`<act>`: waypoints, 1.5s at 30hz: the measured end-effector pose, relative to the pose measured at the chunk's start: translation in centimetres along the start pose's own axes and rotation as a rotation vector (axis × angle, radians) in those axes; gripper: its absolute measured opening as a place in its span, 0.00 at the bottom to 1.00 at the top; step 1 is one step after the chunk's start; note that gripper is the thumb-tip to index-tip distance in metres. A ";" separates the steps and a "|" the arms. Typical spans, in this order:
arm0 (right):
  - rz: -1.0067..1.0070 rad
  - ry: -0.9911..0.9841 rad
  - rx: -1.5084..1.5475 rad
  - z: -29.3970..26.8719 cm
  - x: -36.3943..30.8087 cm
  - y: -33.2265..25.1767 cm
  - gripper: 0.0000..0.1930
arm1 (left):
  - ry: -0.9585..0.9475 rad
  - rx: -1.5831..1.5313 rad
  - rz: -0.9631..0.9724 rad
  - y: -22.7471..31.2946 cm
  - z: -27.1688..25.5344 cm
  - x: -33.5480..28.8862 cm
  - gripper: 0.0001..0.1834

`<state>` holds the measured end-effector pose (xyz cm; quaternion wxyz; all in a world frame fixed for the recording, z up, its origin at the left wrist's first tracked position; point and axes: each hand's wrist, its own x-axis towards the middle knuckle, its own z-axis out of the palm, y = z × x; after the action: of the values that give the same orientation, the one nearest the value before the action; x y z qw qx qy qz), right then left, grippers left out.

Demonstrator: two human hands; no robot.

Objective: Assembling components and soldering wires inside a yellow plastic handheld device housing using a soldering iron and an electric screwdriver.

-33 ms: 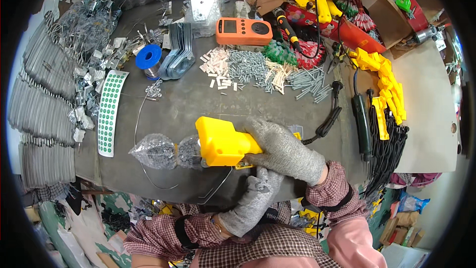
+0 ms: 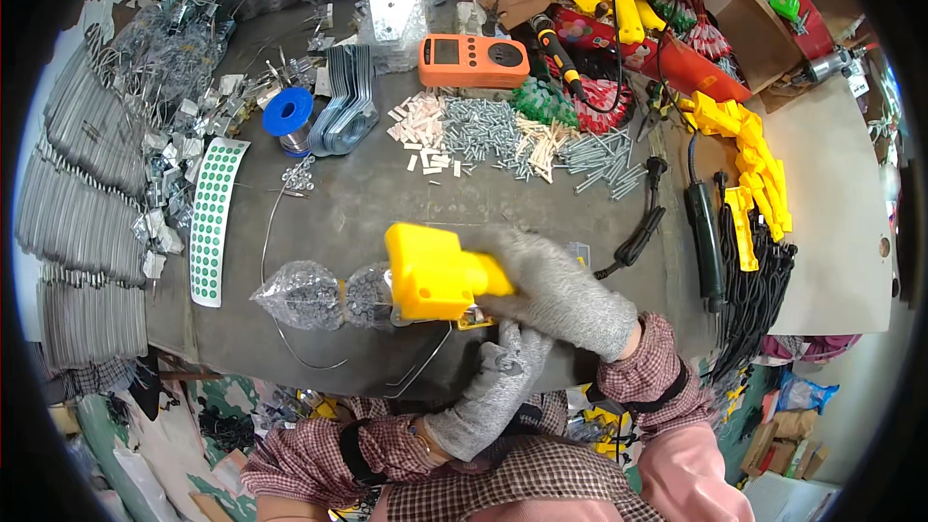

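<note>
A yellow plastic housing (image 2: pixel 425 273) with a wide boxy head and a narrower handle is held above the table, head toward the left. My gloved right hand (image 2: pixel 561 285) is closed around its handle end; motion smears the fingers. Just below, my gloved left hand (image 2: pixel 498 391) is curled near the table's front edge, fingertips partly hidden beside the right hand. What it holds, if anything, cannot be made out. Beneath the housing, a smaller yellow part (image 2: pixel 474 320) with some metal on it shows partly. A bent metal rod (image 2: pixel 425 367) lies left of my left hand.
Plastic bags of small metal parts (image 2: pixel 304 296) lie left of the housing. Behind are piled screws (image 2: pixel 483 135), a solder spool (image 2: pixel 289 116) and an orange meter (image 2: pixel 474 62). A soldering iron (image 2: pixel 704 242) and black cables (image 2: pixel 759 300) lie right; stacked metal plates (image 2: pixel 77 203) stand left.
The yellow housing has shifted slightly up and to the right, tilting a little, with my right hand gripping it. My left hand has hardly moved.
</note>
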<state>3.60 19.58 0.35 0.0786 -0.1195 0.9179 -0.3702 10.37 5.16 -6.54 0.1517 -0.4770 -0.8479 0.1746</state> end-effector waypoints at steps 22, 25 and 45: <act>0.086 0.310 0.036 1.3 -5.4 2.6 0.22 | -0.015 -0.319 0.173 -2.6 -0.4 -1.0 0.24; 0.057 0.121 -0.057 0.9 -4.7 2.8 0.23 | -0.029 -0.572 0.218 -4.3 0.1 -1.6 0.26; -0.079 0.178 -0.199 1.8 -5.7 4.1 0.27 | -0.180 -0.803 -0.078 -11.7 -0.6 4.1 0.37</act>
<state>8.80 22.81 -3.47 -0.0299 -0.1294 0.9480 -0.2892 -0.30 3.13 -0.42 -0.1146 -0.4486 -0.8760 -0.1353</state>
